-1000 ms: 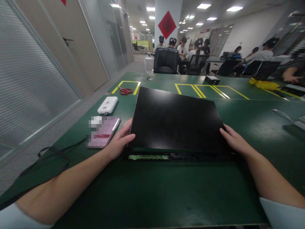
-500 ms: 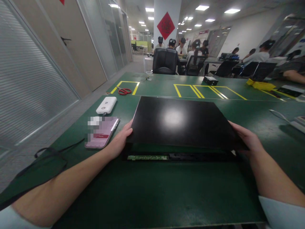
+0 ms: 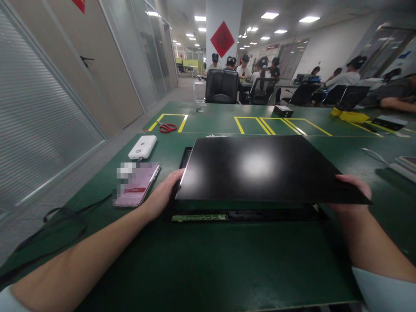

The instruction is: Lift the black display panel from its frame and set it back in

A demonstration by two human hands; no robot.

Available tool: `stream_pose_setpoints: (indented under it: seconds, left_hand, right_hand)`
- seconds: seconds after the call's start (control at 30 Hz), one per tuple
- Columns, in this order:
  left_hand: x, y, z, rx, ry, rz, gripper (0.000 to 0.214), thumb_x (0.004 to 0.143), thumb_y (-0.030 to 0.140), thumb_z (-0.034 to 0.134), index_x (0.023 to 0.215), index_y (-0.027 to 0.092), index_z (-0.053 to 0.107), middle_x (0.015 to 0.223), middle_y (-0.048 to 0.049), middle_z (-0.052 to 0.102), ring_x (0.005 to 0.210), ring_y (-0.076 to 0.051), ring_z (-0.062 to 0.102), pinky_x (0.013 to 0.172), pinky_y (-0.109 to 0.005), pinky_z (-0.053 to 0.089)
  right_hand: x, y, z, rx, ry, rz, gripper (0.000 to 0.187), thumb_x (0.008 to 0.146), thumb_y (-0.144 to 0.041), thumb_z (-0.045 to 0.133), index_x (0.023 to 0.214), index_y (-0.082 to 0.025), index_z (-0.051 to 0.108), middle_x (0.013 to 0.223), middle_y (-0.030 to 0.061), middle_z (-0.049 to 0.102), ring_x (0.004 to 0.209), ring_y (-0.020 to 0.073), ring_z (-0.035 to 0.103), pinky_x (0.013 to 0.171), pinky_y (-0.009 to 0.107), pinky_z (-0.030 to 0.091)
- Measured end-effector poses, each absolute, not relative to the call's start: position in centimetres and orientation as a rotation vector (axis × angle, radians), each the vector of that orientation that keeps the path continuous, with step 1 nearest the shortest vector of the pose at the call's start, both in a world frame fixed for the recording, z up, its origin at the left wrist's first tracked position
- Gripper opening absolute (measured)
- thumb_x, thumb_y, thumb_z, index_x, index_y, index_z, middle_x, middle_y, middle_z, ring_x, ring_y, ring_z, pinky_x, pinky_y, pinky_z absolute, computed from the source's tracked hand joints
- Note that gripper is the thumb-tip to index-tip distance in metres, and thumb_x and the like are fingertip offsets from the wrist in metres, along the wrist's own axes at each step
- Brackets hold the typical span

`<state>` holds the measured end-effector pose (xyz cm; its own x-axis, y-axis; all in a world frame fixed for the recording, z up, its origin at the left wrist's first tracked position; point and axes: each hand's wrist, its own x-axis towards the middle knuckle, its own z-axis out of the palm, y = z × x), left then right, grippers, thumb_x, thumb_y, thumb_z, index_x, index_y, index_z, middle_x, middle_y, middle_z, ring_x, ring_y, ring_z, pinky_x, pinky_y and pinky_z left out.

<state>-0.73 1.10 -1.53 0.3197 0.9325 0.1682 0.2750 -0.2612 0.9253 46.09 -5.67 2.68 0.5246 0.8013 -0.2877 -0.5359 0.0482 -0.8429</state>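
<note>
A glossy black screen panel (image 3: 260,169) is raised and tilted over a shallow black frame (image 3: 276,215). My right hand (image 3: 352,195) grips its right end, thumb on top and fingers beneath. At the left edge my left hand (image 3: 167,188) supports the panel, its fingers mostly hidden behind the edge. A narrow green circuit board (image 3: 199,217) shows along the near side of the frame. The panel covers most of the frame's inside; only the near strip and the far left corner are visible.
Left of the panel lie a phone (image 3: 138,184) and a white power bank (image 3: 143,147), with a black cord (image 3: 65,212) trailing nearby. Red-handled scissors (image 3: 167,128) rest by yellow tape outlines. A white cable (image 3: 377,155) is at right. Several people sit at far desks.
The panel has shifted right, uncovering the frame's far left corner. My right thumb now lies on the panel's top face; my left thumb no longer shows there. The view has shifted slightly.
</note>
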Motion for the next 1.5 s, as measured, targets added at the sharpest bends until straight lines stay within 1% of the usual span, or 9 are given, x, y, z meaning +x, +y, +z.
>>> stream_pose_setpoints:
  seconds: [0.13,0.23,0.3,0.47,0.57,0.77,1.0,1.23,1.5]
  left_hand:
    - [-0.6,0.8,-0.7,1.808,1.190,0.912,0.051,0.094,0.052,0.035,0.131,0.027,0.060,0.141,-0.0018,0.057,0.132,-0.031,0.047,0.117,-0.050,0.023]
    - [-0.5,0.6,-0.4,1.806,1.230,0.913,0.053,0.092,0.056,0.037,0.127,0.025,0.062,0.140,-0.0058,0.057,0.133,-0.033,0.046,0.117,-0.052,0.024]
    - [-0.3,0.4,-0.3,1.821,1.237,0.887,0.049,0.091,0.053,0.043,0.127,0.025,0.061,0.141,-0.0063,0.056,0.135,-0.032,0.044,0.117,-0.051,0.023]
    - [-0.2,0.3,-0.2,1.827,1.234,0.856,0.045,0.089,0.046,0.049,0.127,0.024,0.059,0.141,-0.0070,0.056,0.134,-0.031,0.044,0.116,-0.049,0.024]
    - [-0.2,0.4,-0.3,1.828,1.230,0.844,0.045,0.088,0.043,0.051,0.128,0.025,0.058,0.141,-0.0069,0.056,0.133,-0.031,0.045,0.115,-0.050,0.026]
    - [-0.3,0.4,-0.4,1.854,1.237,0.827,0.044,0.088,0.043,0.052,0.128,0.025,0.057,0.141,-0.0077,0.055,0.131,-0.032,0.047,0.114,-0.052,0.028]
    - [-0.8,1.1,-1.9,1.933,1.221,0.828,0.047,0.087,0.048,0.055,0.129,0.026,0.057,0.139,-0.0082,0.057,0.131,-0.033,0.048,0.112,-0.053,0.031]
    - [-1.0,1.1,-1.9,1.994,1.211,0.799,0.045,0.089,0.047,0.053,0.129,0.028,0.057,0.138,-0.0078,0.056,0.130,-0.033,0.048,0.112,-0.055,0.031]
    - [-0.5,0.5,-0.8,2.014,1.226,0.779,0.041,0.089,0.044,0.052,0.125,0.026,0.059,0.135,-0.0088,0.059,0.129,-0.032,0.049,0.111,-0.052,0.033]
  right_hand:
    - [46.0,-5.9,3.0,-1.020,-0.317,0.809,0.036,0.062,-0.019,0.053,0.092,-0.017,0.073,0.085,0.0062,0.075,0.078,0.0270,0.071,0.079,0.047,0.058]
    - [46.1,-5.3,2.7,-0.922,-0.310,0.708,0.033,0.059,-0.014,0.054,0.088,-0.016,0.069,0.088,0.0042,0.073,0.078,0.0214,0.069,0.069,0.037,0.059]
    - [46.3,-4.8,2.6,-0.845,-0.304,0.647,0.029,0.057,-0.010,0.053,0.083,-0.016,0.066,0.089,0.0033,0.070,0.077,0.0177,0.067,0.066,0.031,0.059]
    - [47.2,-4.0,2.4,-0.763,-0.227,0.556,0.024,0.053,-0.005,0.047,0.074,-0.016,0.057,0.086,0.0022,0.066,0.072,0.0129,0.063,0.062,0.025,0.056]
    - [47.6,-3.9,2.2,-0.803,-0.200,0.537,0.021,0.056,-0.006,0.045,0.072,-0.017,0.054,0.082,0.0020,0.064,0.069,0.0133,0.061,0.057,0.026,0.056]
    - [48.2,-3.9,1.8,-0.826,-0.131,0.449,0.018,0.055,-0.007,0.045,0.067,-0.017,0.052,0.079,0.0019,0.061,0.069,0.0136,0.061,0.060,0.029,0.056]
    - [48.3,-4.3,2.2,-0.855,-0.078,0.461,0.015,0.056,-0.009,0.045,0.067,-0.019,0.050,0.081,0.0020,0.063,0.078,0.0154,0.063,0.063,0.030,0.056]
    - [48.5,-4.4,2.0,-0.882,-0.054,0.460,0.022,0.057,-0.010,0.045,0.074,-0.020,0.054,0.085,0.0017,0.062,0.076,0.0151,0.061,0.059,0.028,0.054]
    - [50.4,-4.1,0.4,-0.926,0.028,0.473,0.024,0.056,-0.010,0.045,0.076,-0.020,0.054,0.088,0.0014,0.063,0.083,0.0168,0.062,0.066,0.032,0.057]
